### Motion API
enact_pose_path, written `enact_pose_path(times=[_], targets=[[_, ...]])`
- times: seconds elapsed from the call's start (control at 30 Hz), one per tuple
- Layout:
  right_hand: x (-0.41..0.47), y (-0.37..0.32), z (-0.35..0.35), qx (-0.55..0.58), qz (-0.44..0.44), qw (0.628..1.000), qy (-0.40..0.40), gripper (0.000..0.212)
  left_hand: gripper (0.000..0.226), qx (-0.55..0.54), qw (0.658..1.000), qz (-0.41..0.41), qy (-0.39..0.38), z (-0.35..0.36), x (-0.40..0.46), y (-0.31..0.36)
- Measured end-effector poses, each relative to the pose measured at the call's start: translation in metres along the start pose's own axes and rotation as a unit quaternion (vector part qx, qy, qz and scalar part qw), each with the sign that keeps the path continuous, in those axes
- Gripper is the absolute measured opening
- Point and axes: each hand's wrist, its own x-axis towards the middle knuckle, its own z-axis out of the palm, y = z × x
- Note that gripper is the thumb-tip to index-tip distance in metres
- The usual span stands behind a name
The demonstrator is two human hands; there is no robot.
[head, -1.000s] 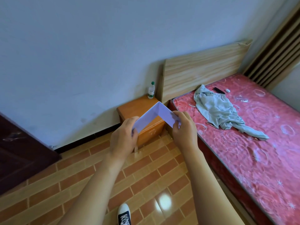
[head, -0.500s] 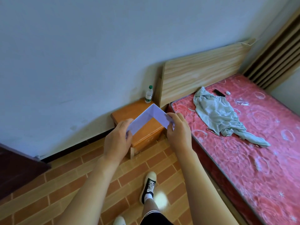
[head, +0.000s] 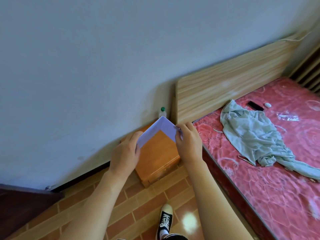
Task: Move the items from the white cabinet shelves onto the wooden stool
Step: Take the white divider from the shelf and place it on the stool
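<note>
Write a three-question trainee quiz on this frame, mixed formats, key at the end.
1. True or false: the left hand and right hand both grip the white box.
2. Multiple choice: the bottle with the green cap stands A) on the bed, B) at the back of the orange nightstand by the wall, C) on the floor.
3. Fill in: the pale green cloth lies crumpled on the ____ mattress.

Key: 1 true; 2 B; 3 pink.
</note>
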Motion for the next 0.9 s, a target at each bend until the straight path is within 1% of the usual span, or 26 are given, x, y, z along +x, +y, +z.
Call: enact_pose_path(times=[0.07,0.13,0.27,0.43,0.67,0.9], targets=[[0.016,0.011,0.005,-0.006,0.002,1.000,-0.004,0.019,0.049,0.018,1.000,0.011,-0.008,0.013,0.014,0.005],[0.029,0.021,0.011,-0.012,0.011,1.000,-0.009,0.019,0.044,0.030,0.999,0.004,-0.031,0.024,0.027,0.008],[0.048,0.034,0.025,-0.034,0.005,0.999,-0.012,0.014,0.021,0.035,0.998,-0.007,-0.057,0.036,0.052,0.008],[0.064,0.042,0.044,-0.047,0.012,0.999,-0.003,0.012,0.019,0.047,0.997,0.008,-0.066,0.058,0.084,-0.005],[0.082,0.041,0.087,-0.076,0.047,0.996,-0.011,0.009,0.011,0.026,0.993,0.010,-0.112,0.088,0.120,-0.054],[0.101,0.007,0.154,-0.113,0.095,0.989,-0.026,0.010,0.013,-0.002,0.986,0.042,-0.164,0.101,0.172,-0.134]])
